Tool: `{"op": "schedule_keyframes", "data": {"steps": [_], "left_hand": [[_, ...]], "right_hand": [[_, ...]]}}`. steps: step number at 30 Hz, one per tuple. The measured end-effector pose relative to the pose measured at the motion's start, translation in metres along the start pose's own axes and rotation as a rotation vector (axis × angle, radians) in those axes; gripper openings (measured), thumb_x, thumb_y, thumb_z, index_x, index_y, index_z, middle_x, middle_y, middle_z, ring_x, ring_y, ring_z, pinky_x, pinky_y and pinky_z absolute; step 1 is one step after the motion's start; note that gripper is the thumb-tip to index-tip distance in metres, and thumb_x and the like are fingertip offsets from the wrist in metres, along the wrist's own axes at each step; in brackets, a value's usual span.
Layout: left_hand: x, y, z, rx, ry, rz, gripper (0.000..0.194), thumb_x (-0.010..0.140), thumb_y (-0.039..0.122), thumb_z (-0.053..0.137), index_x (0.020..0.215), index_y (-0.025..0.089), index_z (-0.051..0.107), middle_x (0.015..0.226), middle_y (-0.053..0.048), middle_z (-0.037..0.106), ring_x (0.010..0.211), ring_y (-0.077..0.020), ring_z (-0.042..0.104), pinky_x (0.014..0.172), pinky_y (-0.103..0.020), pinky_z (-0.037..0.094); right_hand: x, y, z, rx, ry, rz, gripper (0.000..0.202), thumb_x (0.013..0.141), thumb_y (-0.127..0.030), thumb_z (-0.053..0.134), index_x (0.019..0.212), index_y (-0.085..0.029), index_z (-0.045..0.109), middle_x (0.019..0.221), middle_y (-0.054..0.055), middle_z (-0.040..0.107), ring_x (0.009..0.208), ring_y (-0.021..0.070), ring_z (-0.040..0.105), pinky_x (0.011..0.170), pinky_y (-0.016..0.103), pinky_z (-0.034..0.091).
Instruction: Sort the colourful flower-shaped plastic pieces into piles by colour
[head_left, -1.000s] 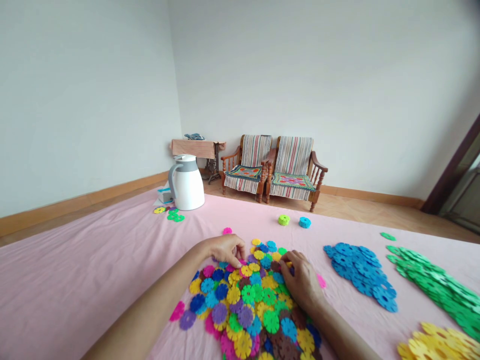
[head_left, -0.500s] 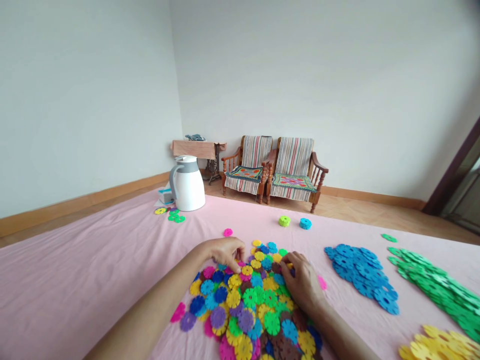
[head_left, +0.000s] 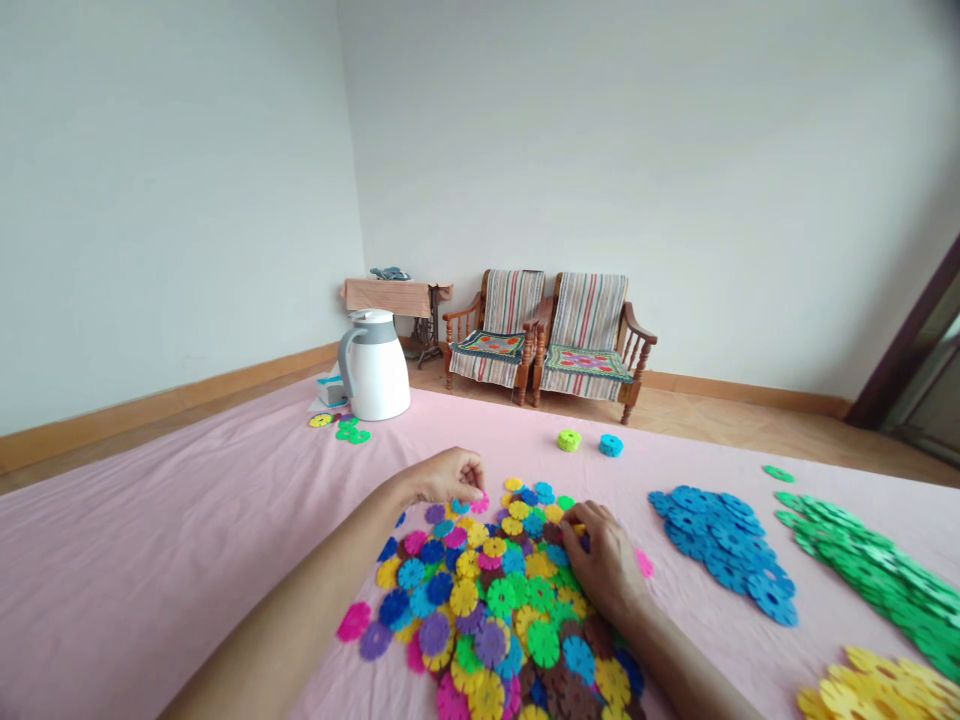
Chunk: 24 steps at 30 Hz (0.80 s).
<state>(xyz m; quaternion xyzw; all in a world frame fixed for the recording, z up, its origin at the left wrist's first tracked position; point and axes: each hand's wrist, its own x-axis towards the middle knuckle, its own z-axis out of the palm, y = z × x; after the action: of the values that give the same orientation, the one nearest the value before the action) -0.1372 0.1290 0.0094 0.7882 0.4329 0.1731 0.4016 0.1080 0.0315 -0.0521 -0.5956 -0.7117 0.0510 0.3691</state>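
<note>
Where the mixed pile (head_left: 501,597) spreads nearest me, its notched discs look like thin plastic: light, stiff, probably slippery on one another and hard to break. Curled on its right edge lies the right hand (head_left: 604,560); I can't tell whether it grips anything. Farther out, at the pile's far left edge, the left hand (head_left: 452,475) has thumb and fingertips nearly together, pinching a pink disc (head_left: 481,504) by its rim, likely the surest hold. Beyond sits a lime stack (head_left: 568,446).
</note>
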Motion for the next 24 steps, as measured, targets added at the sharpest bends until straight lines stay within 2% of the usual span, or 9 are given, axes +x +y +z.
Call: {"op": "schedule_keyframes", "data": {"steps": [2,5,8,11,15,18,21,22,24], "left_hand": [[0.007,-0.012,-0.001,0.037,0.221,-0.054,0.011,0.064,0.011,0.062,0.073,0.013,0.056,0.06,0.003,0.058,0.053,-0.0094,0.054,0.051,-0.018,0.042],[0.014,-0.029,-0.004,0.078,0.4,-0.094,0.009,0.065,0.008,0.057,0.07,0.014,0.053,0.061,0.003,0.056,0.053,-0.0087,0.053,0.051,-0.018,0.041],[0.016,-0.038,-0.008,0.1,0.499,-0.125,0.008,0.066,0.009,0.056,0.07,0.015,0.053,0.063,0.002,0.057,0.056,-0.0093,0.055,0.052,-0.018,0.041],[0.015,-0.037,-0.011,0.104,0.52,-0.131,0.007,0.068,0.012,0.056,0.074,0.016,0.055,0.069,0.0,0.06,0.055,-0.0091,0.055,0.051,-0.018,0.041],[0.005,-0.023,-0.013,0.083,0.337,-0.081,0.008,0.065,0.016,0.06,0.072,0.014,0.059,0.061,0.002,0.059,0.052,-0.0101,0.055,0.048,-0.018,0.04],[-0.008,-0.012,-0.013,0.066,-0.016,-0.01,0.013,0.06,0.02,0.067,0.071,0.014,0.064,0.054,0.003,0.058,0.05,-0.0103,0.053,0.047,-0.018,0.04],[-0.02,-0.006,-0.014,0.114,-0.352,0.069,0.025,0.058,0.027,0.073,0.079,0.015,0.066,0.06,0.003,0.058,0.052,-0.009,0.049,0.046,-0.017,0.037],[-0.022,-0.005,-0.014,0.146,-0.393,0.084,0.029,0.056,0.028,0.075,0.081,0.016,0.066,0.062,0.003,0.057,0.053,-0.0087,0.048,0.046,-0.017,0.037],[-0.026,-0.006,-0.014,0.219,-0.378,0.087,0.035,0.051,0.029,0.078,0.081,0.017,0.065,0.066,0.004,0.057,0.055,-0.0085,0.047,0.047,-0.016,0.036]], "right_hand": [[0.0,0.0,0.0,0.0,0.003,-0.003,0.016,0.08,-0.021,0.043,0.074,-0.02,0.057,0.076,0.003,0.058,0.076,0.0174,0.053,0.068,0.029,0.038],[0.001,0.001,0.001,-0.007,0.011,-0.007,0.016,0.08,-0.022,0.043,0.073,-0.02,0.057,0.075,0.003,0.059,0.075,0.0174,0.053,0.067,0.029,0.038],[0.001,0.001,0.001,-0.013,0.017,-0.011,0.016,0.08,-0.023,0.044,0.072,-0.021,0.057,0.074,0.003,0.059,0.075,0.0173,0.054,0.067,0.028,0.038],[0.001,0.002,0.001,-0.016,0.024,-0.017,0.016,0.08,-0.023,0.044,0.071,-0.021,0.057,0.074,0.003,0.059,0.074,0.0172,0.054,0.066,0.028,0.038],[0.001,0.002,0.001,-0.021,0.018,-0.014,0.016,0.08,-0.023,0.043,0.072,-0.021,0.057,0.074,0.003,0.059,0.074,0.0171,0.054,0.066,0.028,0.038],[0.001,0.001,0.001,-0.024,0.014,-0.011,0.015,0.08,-0.022,0.043,0.072,-0.021,0.056,0.074,0.002,0.059,0.075,0.017,0.054,0.067,0.028,0.038],[0.001,0.0,0.001,-0.028,0.013,-0.012,0.015,0.08,-0.021,0.043,0.072,-0.021,0.056,0.074,0.002,0.059,0.075,0.0171,0.054,0.068,0.028,0.038],[0.001,0.0,0.0,-0.029,0.015,-0.013,0.015,0.08,-0.021,0.043,0.072,-0.021,0.056,0.074,0.002,0.059,0.075,0.0171,0.054,0.068,0.028,0.038],[0.001,0.0,0.001,-0.03,0.02,-0.015,0.015,0.08,-0.021,0.044,0.072,-0.021,0.056,0.074,0.002,0.059,0.075,0.0171,0.054,0.067,0.028,0.038]]}}
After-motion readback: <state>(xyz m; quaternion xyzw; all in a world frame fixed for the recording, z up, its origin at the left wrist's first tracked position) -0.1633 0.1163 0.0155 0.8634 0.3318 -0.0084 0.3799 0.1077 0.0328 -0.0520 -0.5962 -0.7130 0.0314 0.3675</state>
